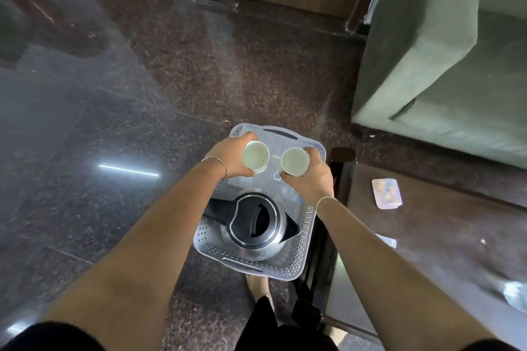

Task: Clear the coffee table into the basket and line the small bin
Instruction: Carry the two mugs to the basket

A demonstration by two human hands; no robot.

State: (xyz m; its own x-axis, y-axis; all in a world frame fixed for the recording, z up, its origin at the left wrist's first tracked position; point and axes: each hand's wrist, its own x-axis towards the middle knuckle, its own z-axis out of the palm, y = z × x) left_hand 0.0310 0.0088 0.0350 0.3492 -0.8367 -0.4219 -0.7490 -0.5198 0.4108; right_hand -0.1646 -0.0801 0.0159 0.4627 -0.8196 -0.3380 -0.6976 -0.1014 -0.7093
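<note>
White plastic basket (309, 222), perforated walls, is sitting on the dark stone floor (114, 94), just beside the left corner of the coffee table (433, 242). Steel kettle (253, 225) with a black lid is lying in the basket's near half, spout pointing right, black handle sticking out over the left wall. Both arms are reaching forward over the basket's far half. Left hand (231, 157) is gripping the left cup (255, 157), fingers curled round its left side and thumb on the near side. Right hand (312, 179) is gripping the right cup (294, 161) the same way from the right. Both cups are pale, upright, mouths facing up, insides looking empty; they are near each other but apart. Whether either cup is touching the basket bottom, cannot tell. Something clear with blue marks is lying under the hands in the basket, too blurred to identify. A thin bracelet (219, 163) is showing on the left wrist, a pale band (325, 200) on the right. On the table a pale rectangular card (387, 193) is lying flat, well apart from the basket. Grey-green sofa (427, 51) is standing at far right. A bare foot (258, 285) is showing just near of the basket's near rim.
</note>
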